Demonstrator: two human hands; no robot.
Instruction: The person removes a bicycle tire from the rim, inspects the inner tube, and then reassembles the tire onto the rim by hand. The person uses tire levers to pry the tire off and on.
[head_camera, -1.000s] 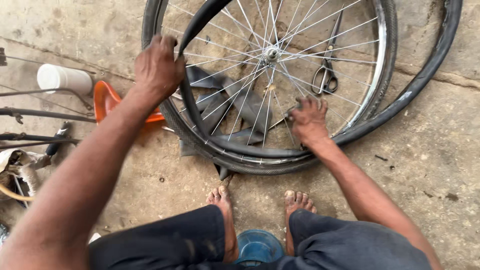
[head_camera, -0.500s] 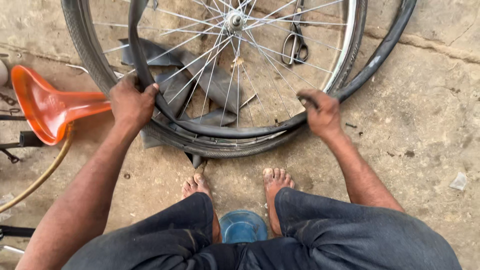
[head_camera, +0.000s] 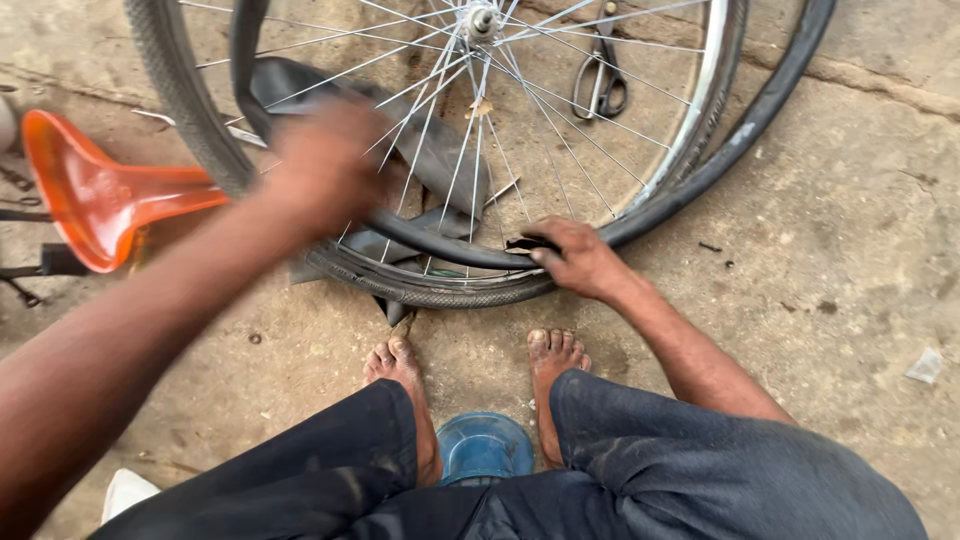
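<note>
The tube, a black rubber band, lies half out of the wheel, looping over the near rim and running up past the hub on the left. The right hand presses on the near rim with fingers closed, pinching the tube's end against the tyre. The left hand sits on the tube to the left of the hub; it is blurred, so whether it is clasped on the rubber cannot be told.

The wheel lies flat on the concrete floor. A loose black strip, a second tyre or tube, arcs along the wheel's right side. Scissors lie on the floor inside the wheel, seen through the spokes right of the hub. An orange saddle lies left of the wheel. The person's bare feet rest just before the wheel's near edge, with a blue stool between the knees.

Judgement: the step in hand appears to be working the tube around the rim. The next move would call for a firm hold from the left hand and a steady anchor from the right, keeping rubber clear of spokes.
</note>
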